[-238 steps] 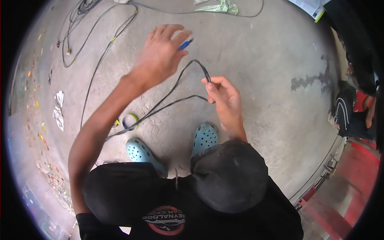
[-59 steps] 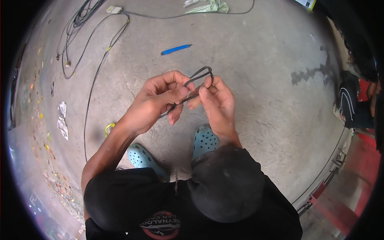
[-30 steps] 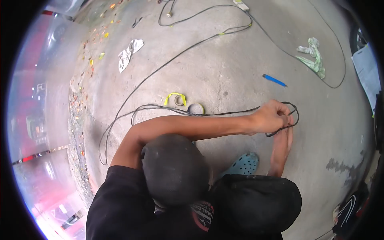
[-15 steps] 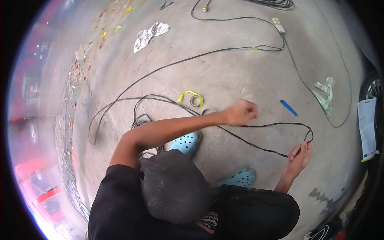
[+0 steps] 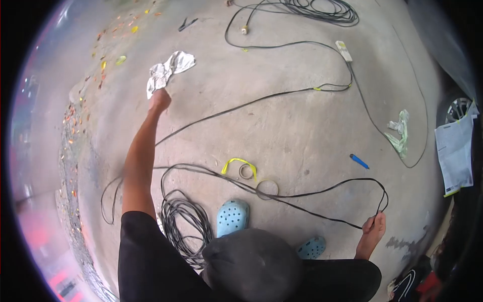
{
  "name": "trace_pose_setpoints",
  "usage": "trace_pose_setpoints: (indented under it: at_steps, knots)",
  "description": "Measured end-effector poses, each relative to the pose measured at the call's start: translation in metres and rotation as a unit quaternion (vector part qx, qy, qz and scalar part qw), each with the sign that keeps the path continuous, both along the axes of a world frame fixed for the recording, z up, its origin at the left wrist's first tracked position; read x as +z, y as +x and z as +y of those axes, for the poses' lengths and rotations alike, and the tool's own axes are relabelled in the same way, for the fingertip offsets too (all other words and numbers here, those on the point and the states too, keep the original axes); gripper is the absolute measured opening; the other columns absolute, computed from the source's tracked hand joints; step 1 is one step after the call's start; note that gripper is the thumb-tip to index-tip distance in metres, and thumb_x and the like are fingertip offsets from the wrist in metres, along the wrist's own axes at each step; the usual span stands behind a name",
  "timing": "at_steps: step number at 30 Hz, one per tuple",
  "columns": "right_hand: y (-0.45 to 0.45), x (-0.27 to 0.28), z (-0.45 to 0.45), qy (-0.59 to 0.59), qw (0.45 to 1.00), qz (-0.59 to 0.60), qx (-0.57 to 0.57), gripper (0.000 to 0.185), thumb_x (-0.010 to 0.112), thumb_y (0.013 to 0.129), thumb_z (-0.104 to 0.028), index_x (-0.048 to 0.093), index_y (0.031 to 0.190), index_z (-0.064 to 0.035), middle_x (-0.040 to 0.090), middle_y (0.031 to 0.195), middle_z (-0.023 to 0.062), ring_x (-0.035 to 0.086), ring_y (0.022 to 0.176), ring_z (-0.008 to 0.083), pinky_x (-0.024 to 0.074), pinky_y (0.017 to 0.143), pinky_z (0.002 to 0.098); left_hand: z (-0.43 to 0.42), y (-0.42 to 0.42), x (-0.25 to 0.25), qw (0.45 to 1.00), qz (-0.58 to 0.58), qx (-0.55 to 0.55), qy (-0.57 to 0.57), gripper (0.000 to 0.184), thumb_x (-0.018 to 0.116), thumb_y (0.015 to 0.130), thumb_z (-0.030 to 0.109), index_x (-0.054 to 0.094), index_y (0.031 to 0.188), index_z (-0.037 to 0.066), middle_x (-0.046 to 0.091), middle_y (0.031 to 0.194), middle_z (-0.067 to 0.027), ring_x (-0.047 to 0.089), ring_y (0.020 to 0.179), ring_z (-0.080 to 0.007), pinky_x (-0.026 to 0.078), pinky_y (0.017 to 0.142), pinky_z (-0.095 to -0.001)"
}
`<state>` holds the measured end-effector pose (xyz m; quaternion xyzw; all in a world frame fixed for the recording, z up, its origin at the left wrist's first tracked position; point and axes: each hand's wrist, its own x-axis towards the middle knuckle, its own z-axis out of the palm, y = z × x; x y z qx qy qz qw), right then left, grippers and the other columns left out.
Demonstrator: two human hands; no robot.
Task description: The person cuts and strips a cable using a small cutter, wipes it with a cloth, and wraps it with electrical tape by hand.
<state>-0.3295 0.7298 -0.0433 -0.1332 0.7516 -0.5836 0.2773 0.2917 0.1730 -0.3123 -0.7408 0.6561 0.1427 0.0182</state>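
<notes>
My right hand (image 5: 374, 226) is closed around a bend of the thin black cable (image 5: 322, 192), whose loop stands out just above the fist. My left hand (image 5: 160, 99) is stretched far forward, at the lower end of a crumpled white sheet (image 5: 171, 69); its fingers are hidden, so their grip does not show. The long cable runs back under my left arm. Near the cable's middle lie a roll of tape (image 5: 246, 171), a yellow strip (image 5: 236, 160) and a clear ring-shaped roll (image 5: 267, 189), which the cable crosses.
A coiled cable (image 5: 176, 221) lies beside a blue clog (image 5: 233, 218). Further off are a blue cutter (image 5: 359, 161), a white power strip (image 5: 343, 52), a green plastic bag (image 5: 400, 135), pliers (image 5: 187, 24) and another cable coil (image 5: 327, 17). A car wheel (image 5: 459, 109) stands at right.
My left hand has swung from above the cable loop out to the far left, reaching the white sheet. My right hand still holds the cable. The view has tilted, so the floor things appear lower.
</notes>
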Motion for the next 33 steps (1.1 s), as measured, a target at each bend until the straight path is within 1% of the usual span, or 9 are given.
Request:
trace_pose_setpoints:
  at_steps: [6, 9, 10, 13, 14, 18, 21, 28, 33]
  knots:
    - [0.006, 0.01, -0.014, 0.039, 0.999, -0.016, 0.003, 0.017, 0.051, 0.107, -0.026, 0.05, 0.096, -0.0119, 0.036, 0.059, -0.0051, 0.03, 0.051, 0.0046, 0.0239, 0.049, 0.0235, -0.056, -0.036, 0.031, 0.995, -0.041, -0.018, -0.089, 0.033, 0.057, 0.085, 0.019, 0.065, 0.115, 0.006, 0.068, 0.115, -0.0241, 0.064, 0.108, -0.0443, 0.051, 0.093, -0.0508]
    - [0.015, 0.036, 0.005, 0.082, 0.997, -0.015, 0.004, 0.015, 0.051, 0.107, -0.023, 0.051, 0.098, -0.0103, 0.038, 0.06, -0.0047, 0.034, 0.055, 0.0065, 0.0284, 0.054, 0.0246, -0.154, -0.005, -0.061, 0.984, 0.124, -0.037, -0.125, 0.053, 0.061, 0.087, 0.022, 0.052, 0.133, -0.003, 0.069, 0.111, -0.0234, 0.066, 0.105, -0.0398, 0.051, 0.089, -0.0516]
    - [0.017, 0.044, 0.011, 0.079, 0.997, -0.013, -0.011, 0.014, 0.051, 0.107, -0.022, 0.051, 0.099, -0.01, 0.039, 0.06, -0.0045, 0.035, 0.056, 0.0068, 0.0293, 0.056, 0.0244, -0.174, -0.001, -0.08, 0.992, 0.113, 0.009, -0.052, 0.056, 0.062, 0.087, 0.022, 0.049, 0.135, -0.003, 0.067, 0.114, -0.0224, 0.066, 0.104, -0.0368, 0.052, 0.09, -0.0492]
    - [0.023, 0.067, 0.04, 0.087, 0.996, 0.0, -0.036, 0.014, 0.051, 0.107, -0.022, 0.052, 0.1, -0.0094, 0.039, 0.06, -0.0044, 0.036, 0.056, 0.007, 0.0293, 0.056, 0.0245, -0.223, 0.033, -0.151, 0.965, -0.006, -0.113, -0.238, 0.061, 0.068, 0.083, 0.031, 0.051, 0.132, -0.002, 0.07, 0.099, -0.0255, 0.071, 0.085, -0.0406, 0.058, 0.065, -0.048]
    - [0.027, 0.071, 0.052, 0.086, 0.995, -0.005, -0.041, 0.015, 0.05, 0.107, -0.022, 0.053, 0.101, -0.0093, 0.039, 0.06, -0.0045, 0.036, 0.057, 0.0071, 0.0293, 0.056, 0.0246, -0.219, 0.035, -0.138, 0.978, -0.034, -0.146, -0.146, 0.047, 0.07, 0.081, 0.035, 0.065, 0.109, -0.002, 0.069, 0.108, -0.0263, 0.068, 0.098, -0.0442, 0.054, 0.085, -0.0524]
    - [0.033, 0.056, 0.105, 0.109, 0.989, 0.011, -0.103, 0.011, 0.051, 0.105, -0.019, 0.055, 0.105, -0.0079, 0.039, 0.061, -0.0048, 0.035, 0.055, 0.0066, 0.0293, 0.054, 0.0245, -0.163, -0.004, -0.072, 0.97, -0.145, -0.164, -0.103, 0.043, 0.055, 0.096, 0.035, 0.062, 0.12, 0.0, 0.069, 0.112, -0.0248, 0.068, 0.101, -0.0442, 0.054, 0.084, -0.0542]
    - [0.033, -0.003, 0.133, 0.012, 0.994, -0.048, -0.102, 0.016, 0.06, 0.099, -0.011, 0.058, 0.114, -0.0097, 0.045, 0.066, -0.0078, 0.037, 0.055, 0.0037, 0.031, 0.05, 0.0233, -0.183, -0.032, -0.082, 0.959, 0.147, -0.198, -0.141, 0.049, 0.053, 0.099, 0.039, 0.063, 0.124, -0.002, 0.068, 0.122, -0.0218, 0.065, 0.111, -0.0353, 0.052, 0.092, -0.0462]
    - [0.042, 0.019, 0.123, 0.003, 0.992, -0.055, -0.113, 0.016, 0.062, 0.102, -0.024, 0.059, 0.105, -0.0086, 0.05, 0.074, -0.0078, 0.043, 0.065, 0.0027, 0.0345, 0.059, 0.0219, -0.143, -0.233, 0.005, 0.885, 0.333, -0.312, -0.088, 0.053, 0.048, 0.105, 0.038, 0.054, 0.139, -0.003, 0.058, 0.14, -0.0195, 0.055, 0.129, -0.0297, 0.038, 0.111, -0.0377]
    - [0.044, 0.023, 0.127, -0.018, 0.991, 0.012, -0.129, 0.011, 0.067, 0.098, -0.015, 0.064, 0.102, -0.005, 0.058, 0.076, -0.008, 0.046, 0.069, 0.0, 0.035, 0.061, 0.0201, 0.102, -0.404, 0.188, 0.832, 0.436, -0.341, 0.026, 0.062, 0.053, 0.104, 0.042, 0.049, 0.142, -0.007, 0.055, 0.143, -0.0188, 0.051, 0.132, -0.0265, 0.035, 0.114, -0.0347]
